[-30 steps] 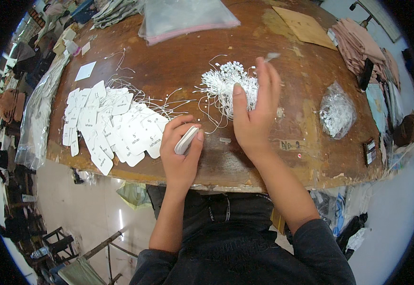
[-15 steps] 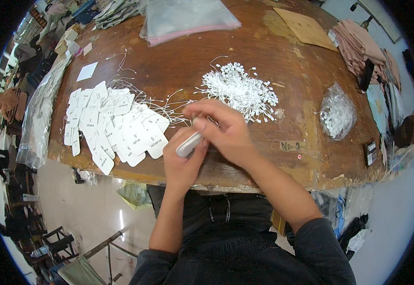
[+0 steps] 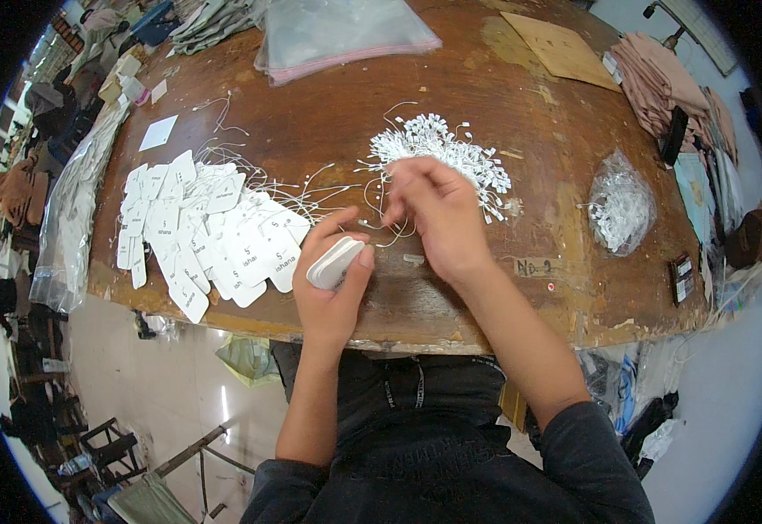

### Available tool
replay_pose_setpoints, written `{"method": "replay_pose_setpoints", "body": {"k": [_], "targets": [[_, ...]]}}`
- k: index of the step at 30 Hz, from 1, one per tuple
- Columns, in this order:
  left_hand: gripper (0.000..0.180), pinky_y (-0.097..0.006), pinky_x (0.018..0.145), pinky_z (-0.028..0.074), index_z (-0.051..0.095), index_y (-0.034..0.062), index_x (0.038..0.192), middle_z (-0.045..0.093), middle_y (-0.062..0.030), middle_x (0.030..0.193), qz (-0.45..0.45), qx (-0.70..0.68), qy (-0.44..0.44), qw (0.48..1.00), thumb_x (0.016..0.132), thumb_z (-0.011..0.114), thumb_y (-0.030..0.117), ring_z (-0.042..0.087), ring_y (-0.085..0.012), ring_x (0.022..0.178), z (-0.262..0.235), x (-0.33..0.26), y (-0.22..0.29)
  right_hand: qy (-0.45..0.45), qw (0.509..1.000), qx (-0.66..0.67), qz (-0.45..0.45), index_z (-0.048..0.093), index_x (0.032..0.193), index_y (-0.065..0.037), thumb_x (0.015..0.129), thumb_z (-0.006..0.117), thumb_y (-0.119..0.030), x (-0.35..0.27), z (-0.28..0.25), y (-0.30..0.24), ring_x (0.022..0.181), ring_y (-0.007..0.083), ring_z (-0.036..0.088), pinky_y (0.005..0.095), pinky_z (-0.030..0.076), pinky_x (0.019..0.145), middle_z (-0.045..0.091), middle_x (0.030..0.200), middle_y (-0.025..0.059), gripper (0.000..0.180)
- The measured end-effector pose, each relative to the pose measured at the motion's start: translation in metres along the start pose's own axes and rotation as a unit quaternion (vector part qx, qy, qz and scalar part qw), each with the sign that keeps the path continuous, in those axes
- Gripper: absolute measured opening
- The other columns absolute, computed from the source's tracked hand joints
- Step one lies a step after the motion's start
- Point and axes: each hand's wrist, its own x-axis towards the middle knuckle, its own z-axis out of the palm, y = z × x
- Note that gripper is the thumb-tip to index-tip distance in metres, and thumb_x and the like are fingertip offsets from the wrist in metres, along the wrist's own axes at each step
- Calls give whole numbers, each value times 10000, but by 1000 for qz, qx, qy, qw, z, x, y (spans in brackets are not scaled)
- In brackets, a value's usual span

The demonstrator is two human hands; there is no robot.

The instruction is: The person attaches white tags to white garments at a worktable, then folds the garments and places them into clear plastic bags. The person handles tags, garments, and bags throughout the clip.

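Left hand (image 3: 333,288), near the bench (image 3: 451,96) front edge, grip closed on a small stack of white tags (image 3: 335,262); right hand (image 3: 433,214), back from the loop-fastener pile (image 3: 442,153), now pinches one white string loop (image 3: 379,229) beside the stack, threading apparently under way.

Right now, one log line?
left hand: holds tag stack | right hand: pinches white string | string pile: behind hand
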Motion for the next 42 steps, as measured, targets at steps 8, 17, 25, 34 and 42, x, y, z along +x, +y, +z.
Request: {"method": "replay_pose_setpoints", "body": {"k": [8,17,25,34,42], "targets": [[211,-236,676,489,635,-44,1092,667,-70,945,-56,-134,1,989,896,637,36,610,-113,767,1,-7,5,-86,986,-139,44,651,1065,-7,961,569,-95,-17,23,10,682,71,539,234,448,594,628,807,14,159],[299,-251,705,476,586,-37,1192,651,-93,915,12,-182,285,941,927,600,99,578,-121,732,-3,8,6,-100,994,2,44,595,856,-30,965,569,-232,-6,3,-1,721,128,544,290,486,667,568,790,11,231],[302,-293,761,487,557,-31,1209,617,-106,1021,-45,-181,146,971,968,508,146,614,-148,813,4,1,5,-113,978,174,-22,456,736,-94,928,552,-87,1,-13,-11,757,142,515,295,495,754,444,718,1,215],[204,-239,723,433,596,-13,1026,599,-30,898,-28,4,114,993,957,600,179,525,-85,823,3,-2,3,-57,988,-141,-35,571,1041,0,946,597,-71,-18,23,11,748,57,574,214,482,689,632,839,21,121],[174,-238,771,435,622,-8,1043,606,-25,937,33,20,110,993,939,626,132,529,-83,849,4,-2,1,-45,965,-254,-47,610,939,4,915,648,-77,-21,19,9,700,37,536,200,441,609,608,805,2,93]]}}
